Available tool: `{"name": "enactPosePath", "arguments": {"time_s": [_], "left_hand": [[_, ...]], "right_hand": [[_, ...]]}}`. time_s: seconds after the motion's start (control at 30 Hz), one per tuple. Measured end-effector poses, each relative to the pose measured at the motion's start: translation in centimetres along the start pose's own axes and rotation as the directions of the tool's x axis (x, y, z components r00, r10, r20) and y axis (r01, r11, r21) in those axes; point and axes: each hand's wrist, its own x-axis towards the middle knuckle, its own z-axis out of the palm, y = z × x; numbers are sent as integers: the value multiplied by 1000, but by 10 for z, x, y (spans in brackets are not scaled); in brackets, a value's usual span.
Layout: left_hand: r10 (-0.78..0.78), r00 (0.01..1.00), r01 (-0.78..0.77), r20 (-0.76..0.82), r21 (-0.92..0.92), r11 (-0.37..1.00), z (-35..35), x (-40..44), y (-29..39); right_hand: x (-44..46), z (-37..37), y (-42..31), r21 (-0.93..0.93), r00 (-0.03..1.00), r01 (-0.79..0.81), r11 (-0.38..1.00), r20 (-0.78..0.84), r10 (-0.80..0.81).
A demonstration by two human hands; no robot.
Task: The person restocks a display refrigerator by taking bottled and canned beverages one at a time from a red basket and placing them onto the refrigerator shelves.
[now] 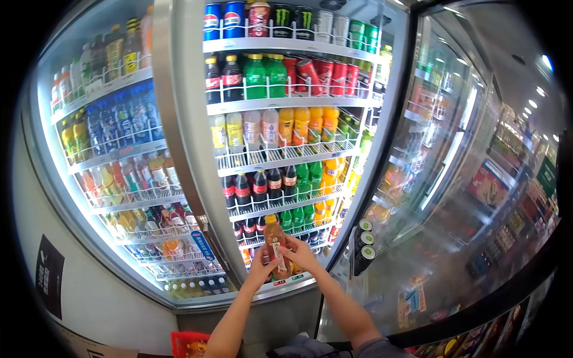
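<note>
the left hand [262, 268] and right hand [300, 253] both curl around a yellow-capped bottle [274, 246], holding it upright between them; beyond the hands, drinks line the fridge shelves [274, 209].

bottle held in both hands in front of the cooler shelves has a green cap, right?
No, the cap is yellow, not green, as the head view shows. The bottle is held in the left hand and right hand, in front of the cooler shelves.
</note>
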Motion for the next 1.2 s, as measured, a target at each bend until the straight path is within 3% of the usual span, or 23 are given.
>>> {"name": "enactPosePath", "arguments": {"time_s": [0.2,0.27,0.37,0.43,0.57,0.67,0.77,1.1,1.17,1.2], "left_hand": [[-11,989,12,148,-5,1000,69,52,37],[2,980,0,197,-8,1000,92,72,54],[73,979,-87,191,64,994,132,104,84],[150,962,-149,227,-22,989,153,135,92],[259,938,-282,229,75,956,189,188,123],[338,908,-391,249,208,897,209,206,155],[319,911,-381,260,236,894,220,221,171],[307,894,-383,327,200,902,226,311,158],[528,810,-587,257,357,727,227,331,164],[564,792,-607,234,398,688,227,336,170]], "right_hand": [[-11,-75,-33,-5,991,66,998,-116,-66],[-11,-104,-42,-237,973,53,970,-205,-103],[-2,-139,-66,-356,907,99,929,-353,-232],[13,-167,-77,-426,855,146,893,-399,-331],[26,-198,-127,-414,757,135,900,-544,-364],[38,-220,-139,-418,713,163,894,-576,-399],[46,-239,-149,-485,699,124,866,-577,-423],[97,-283,-138,-463,737,112,879,-555,-386],[114,-287,-144,-491,718,143,859,-546,-432],[122,-290,-147,-497,716,138,857,-548,-433]]}}
